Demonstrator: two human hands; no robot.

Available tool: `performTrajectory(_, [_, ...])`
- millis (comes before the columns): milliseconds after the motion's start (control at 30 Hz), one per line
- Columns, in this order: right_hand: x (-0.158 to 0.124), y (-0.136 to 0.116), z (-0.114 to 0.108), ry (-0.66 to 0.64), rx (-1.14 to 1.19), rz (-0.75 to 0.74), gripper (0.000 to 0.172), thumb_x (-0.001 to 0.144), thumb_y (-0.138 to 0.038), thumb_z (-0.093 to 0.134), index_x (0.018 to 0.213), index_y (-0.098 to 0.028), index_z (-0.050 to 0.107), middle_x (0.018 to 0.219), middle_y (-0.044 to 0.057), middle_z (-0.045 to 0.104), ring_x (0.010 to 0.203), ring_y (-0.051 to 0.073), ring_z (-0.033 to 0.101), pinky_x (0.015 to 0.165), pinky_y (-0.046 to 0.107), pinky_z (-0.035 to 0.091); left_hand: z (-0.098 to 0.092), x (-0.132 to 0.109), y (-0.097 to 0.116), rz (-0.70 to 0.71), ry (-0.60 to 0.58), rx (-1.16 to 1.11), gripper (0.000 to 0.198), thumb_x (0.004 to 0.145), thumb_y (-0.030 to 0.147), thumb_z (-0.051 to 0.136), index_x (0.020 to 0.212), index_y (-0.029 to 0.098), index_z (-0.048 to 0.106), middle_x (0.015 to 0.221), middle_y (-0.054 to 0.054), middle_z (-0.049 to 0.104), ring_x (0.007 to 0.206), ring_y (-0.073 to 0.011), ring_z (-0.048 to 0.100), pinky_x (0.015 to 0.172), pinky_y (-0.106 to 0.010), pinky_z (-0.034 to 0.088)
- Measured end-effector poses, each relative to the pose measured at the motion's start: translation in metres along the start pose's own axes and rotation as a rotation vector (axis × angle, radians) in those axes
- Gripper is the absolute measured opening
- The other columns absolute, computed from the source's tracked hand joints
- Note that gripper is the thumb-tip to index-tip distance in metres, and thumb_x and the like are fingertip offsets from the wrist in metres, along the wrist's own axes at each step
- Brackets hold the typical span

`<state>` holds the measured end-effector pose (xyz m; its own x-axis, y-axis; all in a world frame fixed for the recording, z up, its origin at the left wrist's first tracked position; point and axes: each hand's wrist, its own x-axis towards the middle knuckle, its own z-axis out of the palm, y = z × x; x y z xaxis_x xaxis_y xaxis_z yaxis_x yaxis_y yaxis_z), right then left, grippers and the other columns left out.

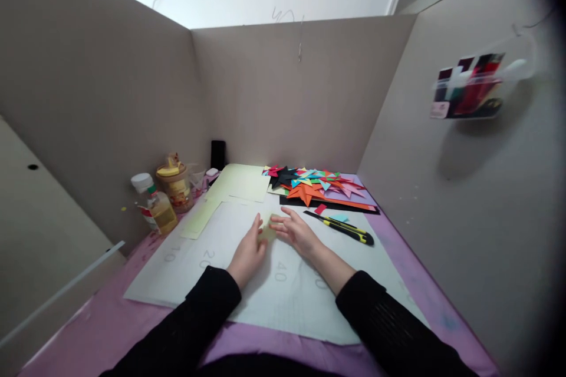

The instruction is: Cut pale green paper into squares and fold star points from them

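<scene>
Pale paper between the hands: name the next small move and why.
Probably pinch the pale paper steady from both sides: it sits between the left hand and right hand, whose hold on it is unclear, while the cutter lies unheld on the white sheet.

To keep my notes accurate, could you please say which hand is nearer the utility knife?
Right: the right hand is just left of the utility knife; the left hand is farther left.
</scene>
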<state>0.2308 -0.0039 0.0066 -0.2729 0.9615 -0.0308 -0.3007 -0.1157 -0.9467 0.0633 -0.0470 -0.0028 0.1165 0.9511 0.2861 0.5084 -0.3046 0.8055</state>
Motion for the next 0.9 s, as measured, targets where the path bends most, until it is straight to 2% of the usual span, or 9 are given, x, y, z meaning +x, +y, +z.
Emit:
performTrajectory(100, [0.001,0.012,-0.001,-0.056,-0.384,-0.150,0.047,0.075,-0.018,0.050,0.121,-0.022,0.043,0.116,0.009,0.060,0.110,0.020,0.055,0.096,0.042,0.041,-0.006,0.006,-0.004,-0.255,0.151,-0.288,0.075,0.080,0.020,0.050,0.145,0.021,0.012,0.129,-0.013,0.051,0.106,-0.0223,0.057,0.090,-0.035,0.043])
performTrajectory(167, [-0.002,0.016,-0.001,-0.100,-0.732,-0.320,0.047,0.074,-0.014,0.048,0.121,-0.020,0.048,0.124,0.011,0.054,0.117,0.021,0.049,0.101,0.044,0.036,-0.010,0.009,-0.005,-0.366,0.200,-0.523,0.084,0.079,0.019,0.051,0.145,0.026,-0.001,0.136,-0.012,0.044,0.098,-0.0203,0.060,0.081,-0.032,0.048])
performTrajectory(267, [-0.011,0.015,0.003,-0.233,-1.140,-0.539,0.042,0.077,-0.013,0.047,0.119,-0.015,0.054,0.129,0.014,0.049,0.120,0.022,0.044,0.102,0.042,0.035,-0.017,0.011,-0.004,-0.442,0.268,-0.793,0.091,0.077,0.015,0.052,0.143,0.028,-0.009,0.146,-0.012,0.028,0.102,-0.0190,0.058,0.072,-0.028,0.051])
performTrajectory(367, [-0.022,0.009,0.009,-0.289,-1.355,-0.650,0.037,0.082,-0.015,0.044,0.117,-0.013,0.055,0.124,0.014,0.052,0.116,0.022,0.044,0.098,0.039,0.038,-0.022,0.014,-0.003,-0.495,0.348,-0.866,0.092,0.075,0.011,0.053,0.144,0.028,-0.005,0.146,-0.014,0.028,0.102,-0.0183,0.057,0.068,-0.025,0.051])
performTrajectory(500, [-0.029,0.006,0.015,-0.272,-1.521,-0.735,0.039,0.082,-0.015,0.046,0.120,-0.014,0.053,0.124,0.014,0.051,0.115,0.026,0.040,0.097,0.045,0.035,-0.026,0.017,-0.005,-0.456,0.337,-0.845,0.100,0.066,0.000,0.054,0.144,0.033,0.001,0.142,-0.014,0.034,0.086,-0.0139,0.062,0.060,-0.020,0.049])
performTrajectory(567, [-0.027,0.007,0.017,-0.273,-1.558,-0.748,0.040,0.082,-0.015,0.046,0.121,-0.015,0.052,0.127,0.013,0.050,0.116,0.027,0.038,0.097,0.047,0.033,-0.026,0.018,-0.005,-0.406,0.337,-0.809,0.097,0.064,-0.002,0.052,0.144,0.033,0.009,0.141,-0.013,0.038,0.087,-0.0134,0.062,0.060,-0.019,0.049])
performTrajectory(700, [-0.014,0.010,0.017,-0.265,-1.566,-0.728,0.037,0.085,-0.015,0.044,0.120,-0.021,0.053,0.126,0.012,0.051,0.113,0.028,0.041,0.095,0.045,0.034,-0.022,0.021,-0.010,-0.354,0.334,-0.729,0.072,0.069,0.002,0.049,0.137,0.019,0.034,0.139,-0.013,0.040,0.108,-0.0188,0.056,0.076,-0.024,0.051])
performTrajectory(833, [0.005,0.012,0.012,-0.296,-1.492,-0.675,0.031,0.088,-0.017,0.043,0.114,-0.023,0.058,0.120,0.011,0.056,0.109,0.026,0.045,0.092,0.044,0.035,-0.020,0.022,-0.022,-0.371,0.283,-0.591,0.064,0.071,0.003,0.045,0.134,0.014,0.040,0.134,-0.013,0.047,0.113,-0.0224,0.053,0.089,-0.035,0.048])
performTrajectory(900, [0.010,0.014,0.008,-0.340,-1.453,-0.640,0.030,0.088,-0.018,0.045,0.112,-0.024,0.060,0.116,0.011,0.059,0.106,0.024,0.048,0.091,0.043,0.037,-0.023,0.021,-0.029,-0.346,0.257,-0.465,0.059,0.071,0.003,0.044,0.128,0.013,0.048,0.136,-0.013,0.045,0.119,-0.0240,0.048,0.095,-0.038,0.044])
